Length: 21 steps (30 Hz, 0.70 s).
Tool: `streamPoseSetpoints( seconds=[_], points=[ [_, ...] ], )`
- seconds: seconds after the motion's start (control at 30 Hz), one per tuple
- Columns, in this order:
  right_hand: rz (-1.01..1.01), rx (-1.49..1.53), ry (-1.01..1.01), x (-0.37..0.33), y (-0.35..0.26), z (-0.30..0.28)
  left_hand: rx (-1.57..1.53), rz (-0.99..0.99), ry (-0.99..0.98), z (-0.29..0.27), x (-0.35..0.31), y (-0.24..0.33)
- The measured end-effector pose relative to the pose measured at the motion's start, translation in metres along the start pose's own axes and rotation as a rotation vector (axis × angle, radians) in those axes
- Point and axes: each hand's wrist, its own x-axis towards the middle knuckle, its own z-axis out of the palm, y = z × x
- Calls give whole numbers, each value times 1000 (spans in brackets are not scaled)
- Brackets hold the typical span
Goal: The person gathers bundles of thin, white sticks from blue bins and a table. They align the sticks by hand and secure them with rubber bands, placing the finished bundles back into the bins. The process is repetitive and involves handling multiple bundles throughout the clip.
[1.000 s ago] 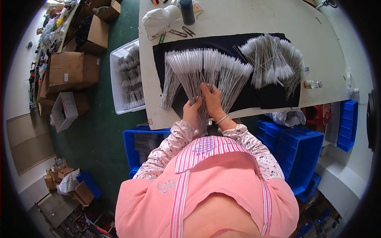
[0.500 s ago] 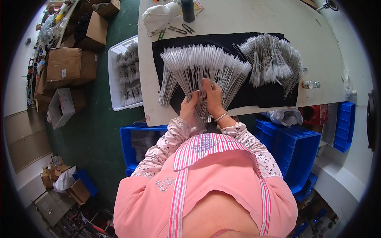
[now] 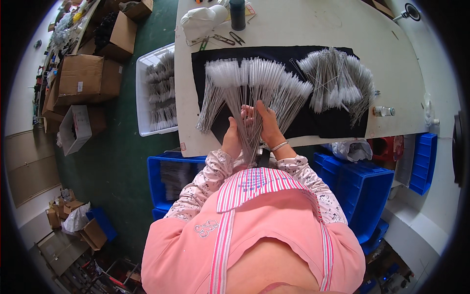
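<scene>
Between my hands fans a large bunch of thin wire brushes (image 3: 262, 73) with white bristle heads pointing away from me. My left hand (image 3: 231, 138) is wrapped round the wire stems on the left side. On the right side, my right hand (image 3: 267, 122) grips more stems, its thumb up along them. A gap splits the bristle heads into a left and a right cluster. More brushes lie beneath and beside the bunch on a black cloth (image 3: 313, 128). A second pile of brushes (image 3: 335, 81) rests on the cloth's right part.
Snips (image 3: 237, 37), a white bundle (image 3: 198, 22) and a dark cylinder (image 3: 237, 14) stand at the table's far left. A small glass jar (image 3: 384, 111) sits at right. A white crate (image 3: 142, 117) of brushes is left; blue bins (image 3: 360, 191) flank me below the table.
The fanned bunch has parted into two clusters with a gap between them. My hands have moved slightly apart, and the fingers of my right hand now show between the stems.
</scene>
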Motion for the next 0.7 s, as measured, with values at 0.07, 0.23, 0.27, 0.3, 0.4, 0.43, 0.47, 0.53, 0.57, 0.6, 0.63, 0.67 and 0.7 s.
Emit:
streamPoseSetpoints(
  seconds=[0.07, 0.23, 0.27, 0.3, 0.4, 0.43, 0.47, 0.53, 0.57, 0.6, 0.63, 0.67, 0.7],
  points=[
    [-58, -40, 33, 0, 3, 0, 74, 45, -3, 0, 0, -4],
    [-140, -199, 33, 6, 12, -15, 91, 54, 47, -5, 4, -8],
    [-129, -184, 47, 6, 12, -16, 77, 49, 70, -3, 4, -7],
    [-119, -170, 62, 4, 11, -13, 62, 44, 92, 3, 2, -4],
    [-88, -131, 66, -1, 4, -4, 77, 38, 151, 16, 0, 6],
    [-78, -118, 60, -2, 3, -2, 93, 17, 151, 13, 1, 6],
    [-82, -125, 45, -2, 4, -2, 109, -4, 152, 5, 3, 4],
    [-91, -137, 15, -1, 7, -4, 139, -13, 158, -4, 6, 0],
    [-109, -193, 10, 1, 9, -4, 152, -1, 163, -8, 8, -3],
    [-127, -250, 6, 2, 10, -3, 165, 9, 168, -3, 7, -1],
    [-146, -306, 3, 3, 10, -2, 163, 38, 181, 3, 6, -2],
    [-158, -320, 29, 3, 11, -2, 162, 68, 193, 10, 3, -3],
    [-172, -334, 54, 2, 11, 1, 162, 99, 205, 17, 2, -2]
  ],
)
